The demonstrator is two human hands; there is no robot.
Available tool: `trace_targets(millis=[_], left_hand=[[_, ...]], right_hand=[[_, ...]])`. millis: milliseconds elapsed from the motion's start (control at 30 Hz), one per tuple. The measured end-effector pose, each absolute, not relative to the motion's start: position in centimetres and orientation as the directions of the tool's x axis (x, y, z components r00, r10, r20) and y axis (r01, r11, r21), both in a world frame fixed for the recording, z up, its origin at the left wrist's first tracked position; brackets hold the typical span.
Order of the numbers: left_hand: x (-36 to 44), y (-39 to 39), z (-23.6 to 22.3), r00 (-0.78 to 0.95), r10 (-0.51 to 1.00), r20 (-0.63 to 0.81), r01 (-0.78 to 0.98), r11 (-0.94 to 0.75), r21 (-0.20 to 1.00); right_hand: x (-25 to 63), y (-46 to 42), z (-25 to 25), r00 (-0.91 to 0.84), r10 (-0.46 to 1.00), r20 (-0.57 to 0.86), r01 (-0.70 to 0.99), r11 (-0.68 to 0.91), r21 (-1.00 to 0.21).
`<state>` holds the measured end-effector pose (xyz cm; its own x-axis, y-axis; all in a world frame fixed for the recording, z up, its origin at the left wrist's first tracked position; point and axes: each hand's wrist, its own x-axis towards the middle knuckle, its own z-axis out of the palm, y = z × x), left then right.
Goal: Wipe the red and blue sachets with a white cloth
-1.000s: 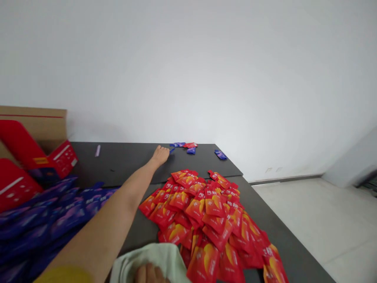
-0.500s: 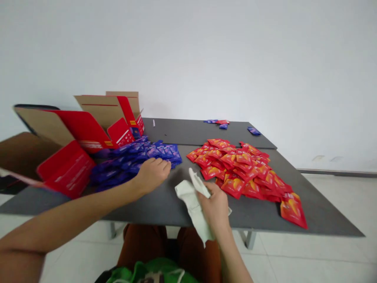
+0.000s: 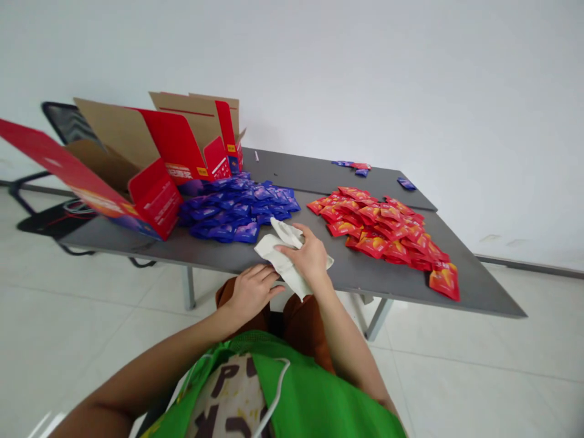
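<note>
My right hand is closed on a crumpled off-white cloth, whose folds stick out on both sides of the fingers and hang over the table's front edge. Just left of it, my left hand rests with its fingers stretched over the edge and the thumb apart, near the cloth's lower part. Beyond it spreads a heap of blue-purple sachets. To the right of the cloth is a pile of red sachets with an orange picture on each, one sachet lying at its near end.
Open red cardboard boxes with raised brown flaps stand on the left of the dark grey table. A few loose sachets lie at the back, and a small white piece too. A black chair stands at far left.
My left hand has drawn back from beside the blue sachets to the front edge, its fingers now spread. My right hand, still with the cloth, has come closer to it. The view has tilted down.
</note>
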<state>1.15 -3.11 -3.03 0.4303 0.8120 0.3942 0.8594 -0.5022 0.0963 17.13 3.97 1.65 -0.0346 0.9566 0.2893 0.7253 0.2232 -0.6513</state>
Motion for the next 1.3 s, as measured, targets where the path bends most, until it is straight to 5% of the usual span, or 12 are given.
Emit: trace_targets(millis=[167,433,667,967,1133,1300], left_hand=[[2.0,-3.5,-1.8,0.323,0.909,0.263,0.901,-0.380,0.208],[3.9,-2.2,2.2,0.316,0.949,-0.017,0.949,-0.315,0.027],[3.8,-3.6,3.9,0.174,0.964,-0.199,0.983,-0.182,-0.022],[4.3,-2.4,4.2,0.115,0.980,-0.162,0.993,-0.107,0.056],[4.6,-1.9,4.6,0.161,0.962,-0.222,0.987,-0.159,0.025],[5.9,-2.7,3.4,0.174,0.976,-0.134,0.984,-0.178,-0.020]], right_hand=[[14.4,3.7,0.8,-0.137,0.966,0.221,0.890,0.218,-0.400],[15.5,6.9,1.4,-0.126,0.970,0.209,0.976,0.159,-0.149],[16.8,8.1,4.1,-0.176,0.965,0.195,0.970,0.204,-0.133],[16.7,4.1,2.8,-0.456,0.871,0.183,0.862,0.483,-0.151],[15.9,3.9,0.3,-0.383,0.906,0.182,0.894,0.413,-0.173],[17.0,6.8,1.3,-0.232,0.959,0.165,0.960,0.253,-0.118]])
